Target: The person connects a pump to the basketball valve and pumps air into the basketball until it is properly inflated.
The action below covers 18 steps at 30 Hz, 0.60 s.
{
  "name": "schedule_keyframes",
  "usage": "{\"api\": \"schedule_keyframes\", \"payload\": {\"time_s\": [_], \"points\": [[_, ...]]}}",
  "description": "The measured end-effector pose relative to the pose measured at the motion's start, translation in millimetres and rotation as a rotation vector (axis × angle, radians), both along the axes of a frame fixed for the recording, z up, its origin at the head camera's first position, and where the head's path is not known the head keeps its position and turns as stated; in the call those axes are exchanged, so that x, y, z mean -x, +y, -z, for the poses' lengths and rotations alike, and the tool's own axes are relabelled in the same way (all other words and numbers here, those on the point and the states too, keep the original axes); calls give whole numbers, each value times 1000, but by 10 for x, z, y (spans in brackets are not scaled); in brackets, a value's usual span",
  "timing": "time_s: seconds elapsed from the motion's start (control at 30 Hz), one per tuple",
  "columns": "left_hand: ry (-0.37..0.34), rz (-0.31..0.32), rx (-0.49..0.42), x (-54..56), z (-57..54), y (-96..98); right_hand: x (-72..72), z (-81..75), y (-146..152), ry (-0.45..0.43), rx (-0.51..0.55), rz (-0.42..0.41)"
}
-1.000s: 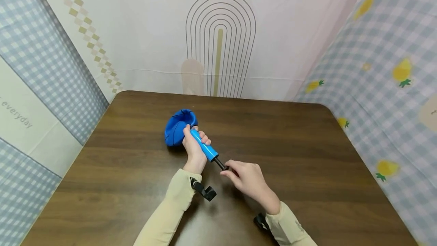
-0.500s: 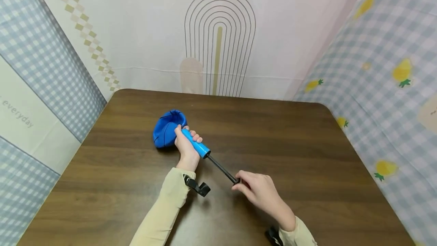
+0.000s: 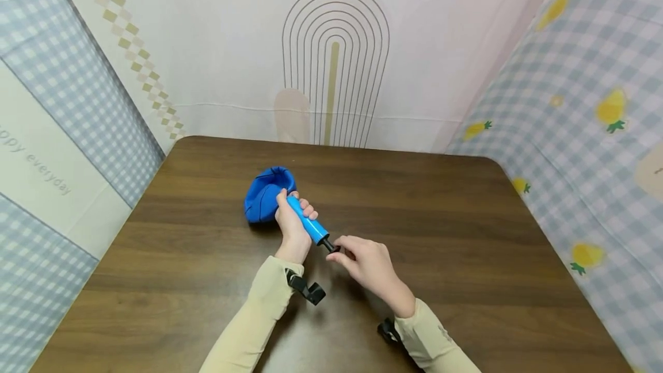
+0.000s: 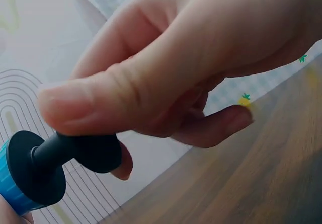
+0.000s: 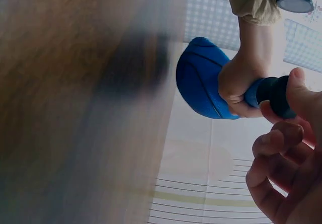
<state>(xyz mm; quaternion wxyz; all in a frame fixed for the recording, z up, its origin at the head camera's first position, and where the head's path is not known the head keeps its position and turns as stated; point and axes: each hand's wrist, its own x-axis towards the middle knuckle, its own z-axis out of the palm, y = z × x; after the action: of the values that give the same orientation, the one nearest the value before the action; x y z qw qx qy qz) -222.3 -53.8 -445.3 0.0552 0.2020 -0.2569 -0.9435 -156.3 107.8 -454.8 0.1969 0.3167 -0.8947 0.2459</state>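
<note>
A blue hand pump slants across the middle of the head view. My left hand grips its barrel, fingers wrapped round it. With thumb and fingers, my right hand pinches the black handle at the pump's near end; only a short length of the rod shows. Beyond the left hand sits a dented, partly deflated blue ball with black seam lines, also seen as a blue ball in the right wrist view. The pump's far end, where it meets the ball, is hidden by the left hand.
Both hands are above a dark brown wooden table. Behind it hangs a white printed cloth, with checked cloth along the right side. Each sleeve carries a black strap mount.
My right hand pulled the pump handle out toward the lower right, then pushed it back in. The left hand and ball shifted left, then back right.
</note>
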Motion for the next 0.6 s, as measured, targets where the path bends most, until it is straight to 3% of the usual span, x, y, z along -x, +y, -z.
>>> {"api": "schedule_keyframes", "payload": {"time_s": [0.2,0.43,0.6], "points": [[-16,-5,-16,35,29,-82,-143,-29,133,-22,-4,-21],[-49,-19,-7,82,55,-153,-379,-17,420,11,98,-114],[-69,-36,-22,106,61,-141,-374,-20,436,16,126,-98]]}}
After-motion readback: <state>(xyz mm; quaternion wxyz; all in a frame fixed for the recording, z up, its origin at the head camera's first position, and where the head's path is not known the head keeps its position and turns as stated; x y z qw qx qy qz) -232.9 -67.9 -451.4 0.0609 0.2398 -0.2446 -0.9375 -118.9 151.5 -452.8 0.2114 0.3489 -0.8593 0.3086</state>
